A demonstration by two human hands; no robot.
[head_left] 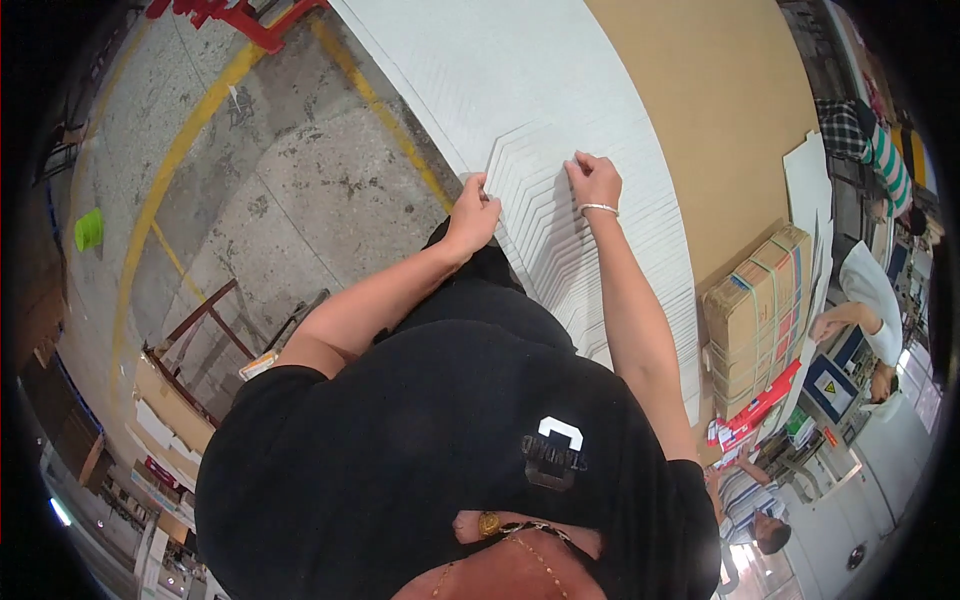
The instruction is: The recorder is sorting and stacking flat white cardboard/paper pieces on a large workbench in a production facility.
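Overlapping white card sheets (560, 245) with angled, stepped edges lie in a long row on a white surface in front of me. My left hand (474, 216) is at the row's left edge, thumb and fingers closed at the side of a sheet near the far end. Across from it, my right hand (597, 183), with a pale bracelet at the wrist, pinches at the right side of the same far-end sheet (528, 150). The fingertips hide the exact contact. Toward my body the row runs on between my forearms, partly covered by my black shirt.
To the right stands a strapped cardboard carton (757, 310) on a brown board surface (705, 120), with a red and white package (755, 408) near it. Several people work beyond. On the left are concrete floor with yellow lines, a red stand (255, 28) and a metal frame (205, 315).
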